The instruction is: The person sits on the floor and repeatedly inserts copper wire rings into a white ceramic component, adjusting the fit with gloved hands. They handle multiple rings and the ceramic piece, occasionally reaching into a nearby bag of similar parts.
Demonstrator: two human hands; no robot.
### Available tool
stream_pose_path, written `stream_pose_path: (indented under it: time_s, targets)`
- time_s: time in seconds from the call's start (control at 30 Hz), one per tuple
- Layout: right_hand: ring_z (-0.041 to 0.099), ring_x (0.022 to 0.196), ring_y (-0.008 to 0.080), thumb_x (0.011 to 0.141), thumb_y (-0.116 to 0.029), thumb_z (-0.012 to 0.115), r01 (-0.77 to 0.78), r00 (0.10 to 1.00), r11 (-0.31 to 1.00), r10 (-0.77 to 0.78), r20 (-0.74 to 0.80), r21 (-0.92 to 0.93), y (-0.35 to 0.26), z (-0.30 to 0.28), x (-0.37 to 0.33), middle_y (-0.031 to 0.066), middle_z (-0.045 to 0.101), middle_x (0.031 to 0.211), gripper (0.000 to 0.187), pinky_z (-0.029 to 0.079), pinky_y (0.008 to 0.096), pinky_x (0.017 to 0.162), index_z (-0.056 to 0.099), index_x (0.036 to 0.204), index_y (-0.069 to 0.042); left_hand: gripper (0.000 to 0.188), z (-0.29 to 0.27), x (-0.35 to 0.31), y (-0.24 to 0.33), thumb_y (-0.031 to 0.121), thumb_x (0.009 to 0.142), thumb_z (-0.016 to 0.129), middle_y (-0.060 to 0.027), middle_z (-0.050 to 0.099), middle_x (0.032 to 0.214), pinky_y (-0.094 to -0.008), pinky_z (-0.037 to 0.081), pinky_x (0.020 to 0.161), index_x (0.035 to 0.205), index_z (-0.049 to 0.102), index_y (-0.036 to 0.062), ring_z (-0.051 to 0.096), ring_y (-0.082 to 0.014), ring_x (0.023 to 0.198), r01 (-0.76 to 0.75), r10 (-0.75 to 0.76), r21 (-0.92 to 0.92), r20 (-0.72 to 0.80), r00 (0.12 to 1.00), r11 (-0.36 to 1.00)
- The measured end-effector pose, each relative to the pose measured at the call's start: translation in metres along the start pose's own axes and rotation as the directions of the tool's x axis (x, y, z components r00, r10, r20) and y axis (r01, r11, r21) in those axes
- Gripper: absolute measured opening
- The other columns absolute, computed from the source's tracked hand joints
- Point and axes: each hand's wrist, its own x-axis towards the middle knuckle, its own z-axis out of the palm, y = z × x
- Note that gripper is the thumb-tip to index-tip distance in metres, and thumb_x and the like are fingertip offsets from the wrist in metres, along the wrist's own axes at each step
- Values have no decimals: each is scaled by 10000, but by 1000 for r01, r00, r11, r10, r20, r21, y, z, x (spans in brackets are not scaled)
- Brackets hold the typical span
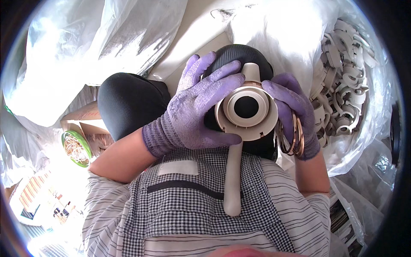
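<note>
A cream plastic housing (231, 123) has a round, ringed opening at its front, a long handle (233, 180) pointing toward my apron and a short stub at the far end. My left hand (198, 103), in a purple knit glove, grips its left side, with fingers over the top rim and the thumb at the lower edge. On the right, my gloved right hand (296, 107) curls against the rim with its fingertips. Several thin copper-coloured rings (298, 135) hang in that hand's bent lower fingers. The housing lies over my dark-trousered knee.
At right, a clear plastic bag (364, 150) holds many cream curved plastic parts (342, 81). Left of my knee stand a cardboard box (83, 118) and a green-rimmed container (78, 147) of copper-coloured rings. Large sheets of translucent plastic (85, 55) drape at far left.
</note>
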Motion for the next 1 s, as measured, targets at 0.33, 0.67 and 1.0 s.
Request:
stream_pose_path:
  time_s: [0.33,0.67,1.0]
  targets:
    - [589,1140,294,921,-290,752,-57,994,998,59,87,-22,7,3,-1,103,672,1351,547,489,401,1009,614,1388,-41,1063,-1,-1,4,410,654,937,-256,498,1500,-607,179,1238,1504,433,17,407,-411,1468,-81,80,-10,-54,995,997]
    - [551,1282,344,707,-450,916,125,973,955,-65,220,-269,-1,-5,2,124,600,1426,970,444,448,1115,493,1491,-64,1019,-1,-6,7,345,689,927,-211,521,1495,-591,192,1243,1520,425,35,412,-376,1476,-80,81,18,-53,995,997]
    - [575,1239,327,740,-351,918,21,985,982,12,174,-186,-8,-3,1,157,581,1317,908,469,426,1090,487,1478,-47,1039,-1,1,8,368,642,950,-214,522,1474,-560,260,1226,1493,450,42,439,-397,1438,-50,51,69,-22,998,996]
